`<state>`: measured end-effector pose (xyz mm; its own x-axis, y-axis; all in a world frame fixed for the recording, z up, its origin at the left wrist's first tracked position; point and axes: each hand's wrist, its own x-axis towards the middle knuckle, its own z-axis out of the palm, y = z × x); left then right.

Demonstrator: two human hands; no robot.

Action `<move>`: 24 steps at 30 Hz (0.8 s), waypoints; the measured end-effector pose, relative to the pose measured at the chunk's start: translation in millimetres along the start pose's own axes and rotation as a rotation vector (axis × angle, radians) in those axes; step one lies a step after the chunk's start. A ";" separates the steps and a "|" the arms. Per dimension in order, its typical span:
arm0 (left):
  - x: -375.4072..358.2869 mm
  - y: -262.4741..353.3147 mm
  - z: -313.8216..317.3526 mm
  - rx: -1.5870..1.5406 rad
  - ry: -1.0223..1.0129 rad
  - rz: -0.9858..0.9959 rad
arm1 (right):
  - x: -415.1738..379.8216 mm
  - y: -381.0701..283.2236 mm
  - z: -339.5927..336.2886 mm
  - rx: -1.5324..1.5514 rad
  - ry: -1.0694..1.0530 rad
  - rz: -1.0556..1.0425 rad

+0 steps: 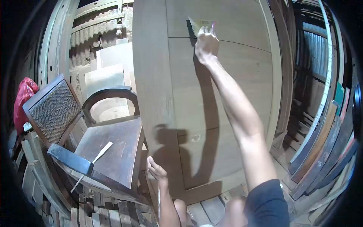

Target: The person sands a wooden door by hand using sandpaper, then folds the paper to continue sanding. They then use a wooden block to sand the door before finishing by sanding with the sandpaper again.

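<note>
Over to the left now, a wooden armchair [109,140] with a woven back [56,109] and a dark, scuffed seat [119,138]; right beside that back, a bright red bundle [25,102]. Up beyond, pale boards [106,77] catching strong light in front of corrugated sheeting [80,41]. And across to the right, long planks [319,145] propped close together, more ridged sheets [314,49] behind, bluish in the gloom. Down low, wooden slats [113,217], dark gaps between.

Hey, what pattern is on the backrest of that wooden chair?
The backrest panel has a woven, basket-like pattern in greyish brown, best seen in the head view.
</note>
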<state>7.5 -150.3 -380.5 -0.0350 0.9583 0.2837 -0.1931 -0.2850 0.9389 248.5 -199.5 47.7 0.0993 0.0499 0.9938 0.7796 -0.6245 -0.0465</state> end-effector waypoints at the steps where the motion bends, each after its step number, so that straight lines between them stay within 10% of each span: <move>1: 1.7 6.5 -4.7 -0.049 -0.089 -0.021 | -3.6 -5.7 2.7 -0.065 0.040 -0.156; 4: 5.1 -11.1 -0.4 0.005 -0.030 -0.011 | -11.5 -12.2 5.8 0.013 0.302 -0.637; 6: 0.3 -16.8 6.5 0.088 0.073 0.150 | -12.4 -0.6 -24.5 0.011 -0.270 -0.193; 8: -1.9 1.9 4.5 -0.015 0.033 0.107 | -1.1 27.8 21.1 0.057 0.244 -0.214; 10: -5.2 19.7 1.5 -0.071 0.029 0.090 | -17.8 -10.4 -33.3 -0.064 -0.374 -0.228; 11: -6.3 21.8 2.0 -0.061 0.021 0.086 | -29.3 -8.0 -5.5 0.066 0.137 -0.602; 12: -6.2 25.8 0.5 -0.067 -0.023 0.074 | -31.4 -10.7 2.3 0.062 0.148 -0.727; 16: -5.5 24.0 0.7 -0.070 -0.024 0.058 | -8.3 6.9 2.8 0.158 0.122 -0.096; 18: -4.4 21.7 -0.7 -0.072 -0.023 0.057 | 1.9 0.6 20.5 0.071 0.008 -0.343; 23: 1.6 -12.2 9.9 -0.009 0.108 0.143 | 14.1 22.4 -20.4 0.218 -0.154 0.240; 24: 2.1 -10.3 9.2 -0.014 0.104 0.133 | 5.2 28.3 -15.9 0.240 -0.075 -0.018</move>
<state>18.4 -145.6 -387.8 -0.1624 0.9096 0.3825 -0.1934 -0.4095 0.8916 261.3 -229.3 53.2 0.1229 0.1229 0.9848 0.9054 -0.4201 -0.0606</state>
